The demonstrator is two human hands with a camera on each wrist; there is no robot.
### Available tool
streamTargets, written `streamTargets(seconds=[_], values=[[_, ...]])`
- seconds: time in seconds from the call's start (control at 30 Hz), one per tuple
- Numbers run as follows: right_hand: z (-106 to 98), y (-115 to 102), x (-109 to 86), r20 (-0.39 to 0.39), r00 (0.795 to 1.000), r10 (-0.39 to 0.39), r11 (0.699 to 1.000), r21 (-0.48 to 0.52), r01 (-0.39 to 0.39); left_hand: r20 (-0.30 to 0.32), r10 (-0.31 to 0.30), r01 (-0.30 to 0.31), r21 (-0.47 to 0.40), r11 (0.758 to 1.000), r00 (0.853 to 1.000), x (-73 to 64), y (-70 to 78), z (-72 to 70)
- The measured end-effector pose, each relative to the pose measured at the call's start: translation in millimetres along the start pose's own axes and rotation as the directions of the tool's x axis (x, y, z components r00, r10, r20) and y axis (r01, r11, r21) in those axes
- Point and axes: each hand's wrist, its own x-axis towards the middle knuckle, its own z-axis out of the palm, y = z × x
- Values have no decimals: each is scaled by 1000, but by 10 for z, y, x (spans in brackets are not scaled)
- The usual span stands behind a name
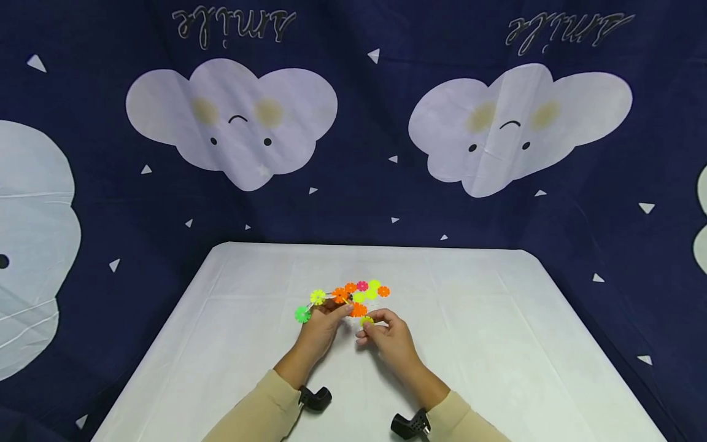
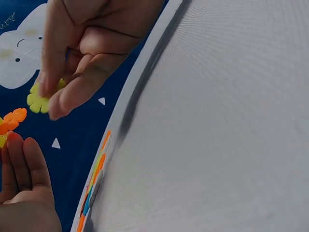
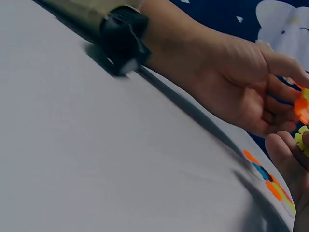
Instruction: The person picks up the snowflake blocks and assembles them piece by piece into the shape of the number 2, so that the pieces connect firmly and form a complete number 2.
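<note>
My left hand (image 1: 320,325) holds interlocking flower-shaped plastic discs, with a joined orange disc (image 1: 358,310) by the thumb tip. A yellow-green disc (image 1: 317,297) and a green disc (image 1: 302,314) show along that hand's far and left sides; its fingers partly hide what links them. Close on the right, my right hand (image 1: 389,337) pinches a single yellow disc (image 2: 36,99) between thumb and fingers. In the left wrist view this disc is apart from the orange discs (image 2: 12,121). The right wrist view has the yellow disc (image 3: 301,137) just below the orange one (image 3: 302,110).
Loose discs lie on the white table (image 1: 469,344) beyond the hands, among them a pink disc (image 1: 361,286) and an orange disc (image 1: 383,291). A blue disc (image 3: 260,170) is among them too. Dark blue cloth with clouds (image 1: 232,123) hangs behind the table.
</note>
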Motion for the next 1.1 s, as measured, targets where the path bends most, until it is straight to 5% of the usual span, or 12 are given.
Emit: streamTargets(seconds=[0.37,0.77,1.1], values=[[112,33,-20,-14,1000,16,997,75,-15,-10,7,-7,15,1000,1000,-4,1,16],[131,32,-33,-26,999,-46,997,-65,44,-28,-4,4,28,1000,1000,-9,0,18],[148,37,-39,39,998,-53,997,-60,56,-53,2,4,115,993,999,-29,22,22]])
